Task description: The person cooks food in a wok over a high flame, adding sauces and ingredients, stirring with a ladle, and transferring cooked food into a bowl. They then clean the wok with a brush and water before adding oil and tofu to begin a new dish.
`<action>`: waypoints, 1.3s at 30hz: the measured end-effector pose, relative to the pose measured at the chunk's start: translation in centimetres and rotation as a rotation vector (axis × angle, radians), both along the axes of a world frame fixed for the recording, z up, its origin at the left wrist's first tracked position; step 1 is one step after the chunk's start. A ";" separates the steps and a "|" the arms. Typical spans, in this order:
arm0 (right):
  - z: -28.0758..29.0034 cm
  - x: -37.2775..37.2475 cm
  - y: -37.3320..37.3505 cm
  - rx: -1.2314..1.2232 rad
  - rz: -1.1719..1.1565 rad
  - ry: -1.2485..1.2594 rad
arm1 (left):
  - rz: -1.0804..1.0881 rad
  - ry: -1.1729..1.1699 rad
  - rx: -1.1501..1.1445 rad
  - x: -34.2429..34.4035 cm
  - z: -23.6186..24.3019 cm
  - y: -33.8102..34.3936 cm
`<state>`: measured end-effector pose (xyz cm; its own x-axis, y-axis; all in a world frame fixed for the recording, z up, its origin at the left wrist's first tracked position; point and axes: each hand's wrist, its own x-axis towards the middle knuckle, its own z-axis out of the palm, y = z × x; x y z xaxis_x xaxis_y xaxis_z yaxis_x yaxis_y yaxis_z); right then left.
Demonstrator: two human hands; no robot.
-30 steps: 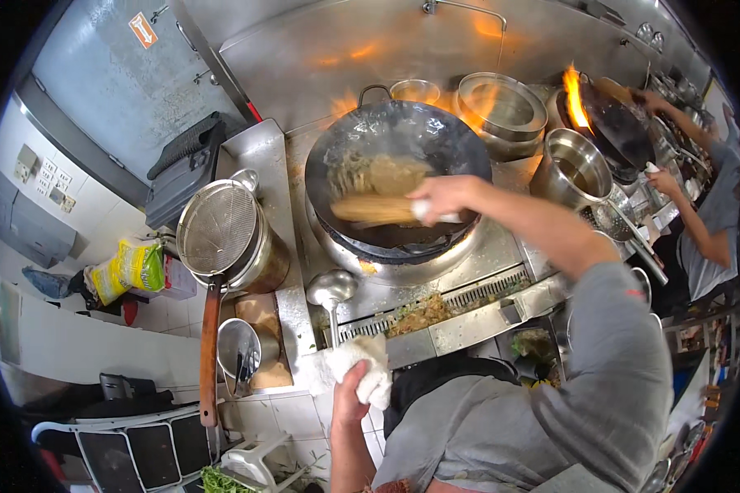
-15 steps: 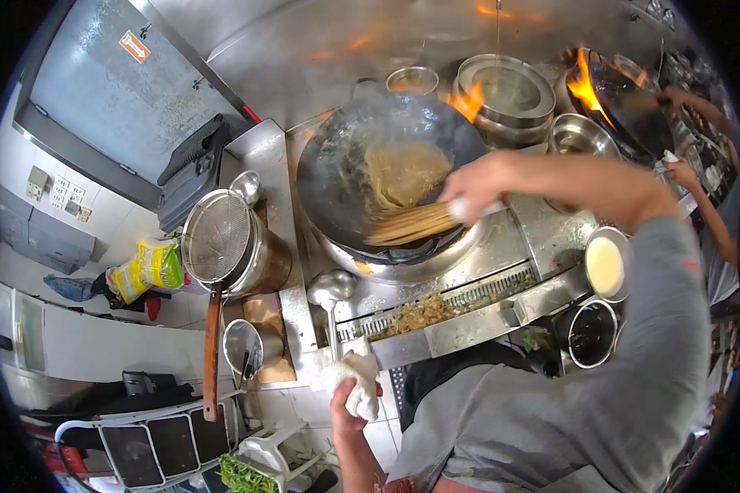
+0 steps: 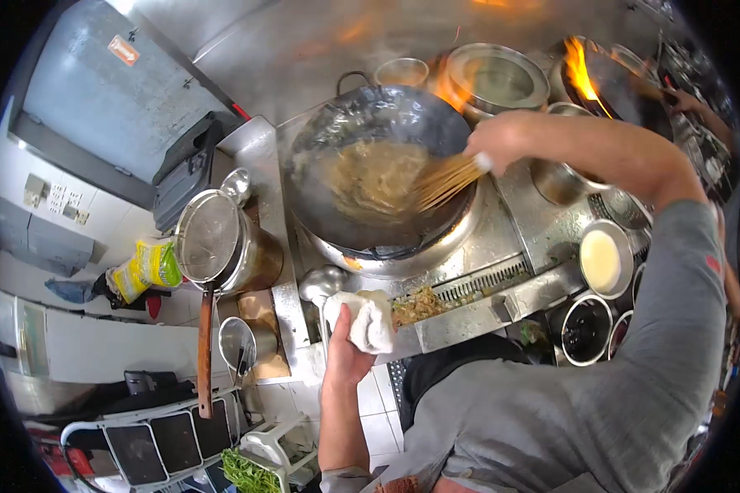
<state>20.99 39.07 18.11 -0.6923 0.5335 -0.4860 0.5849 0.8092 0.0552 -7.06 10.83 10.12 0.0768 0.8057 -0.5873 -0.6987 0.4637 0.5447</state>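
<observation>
Brush [image 3: 447,182] swung from five to near four o'clock in my wok [image 3: 307,195], right hand [image 3: 501,141] tight around it, left hand [image 3: 351,355] holding a cloth [image 3: 372,323] outside at six, I seem to be scrubbing, which likely needs firm strokes

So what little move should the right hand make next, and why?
Probably a sweep of the stick brush across the wok: the right hand grips it, its splayed tips are down inside the wok, and brownish liquid lies there.
</observation>
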 end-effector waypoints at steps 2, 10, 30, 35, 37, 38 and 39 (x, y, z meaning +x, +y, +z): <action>-0.3 2.4 4.7 0.211 -0.075 0.060 | -0.080 0.020 -0.006 0.6 0.4 2.5; -12.1 -11.2 2.2 -0.015 -0.439 0.760 | -0.071 0.131 -0.014 3.6 -2.5 8.9; -7.3 -2.6 6.7 0.572 -0.221 0.386 | -0.053 -0.008 -0.094 3.9 -6.4 13.7; -13.6 -13.9 -0.4 -0.098 -0.602 0.699 | 0.035 0.072 0.125 3.8 -9.2 14.2; -11.7 -13.7 -3.5 -0.161 -0.553 0.592 | 0.040 0.153 0.175 2.8 -9.2 13.7; -10.7 -12.9 -4.3 -0.136 -0.490 0.561 | 0.021 0.087 0.266 1.1 -11.1 14.1; -10.2 -11.1 -5.0 -0.112 -0.450 0.523 | 0.039 0.164 0.260 1.1 -9.9 14.0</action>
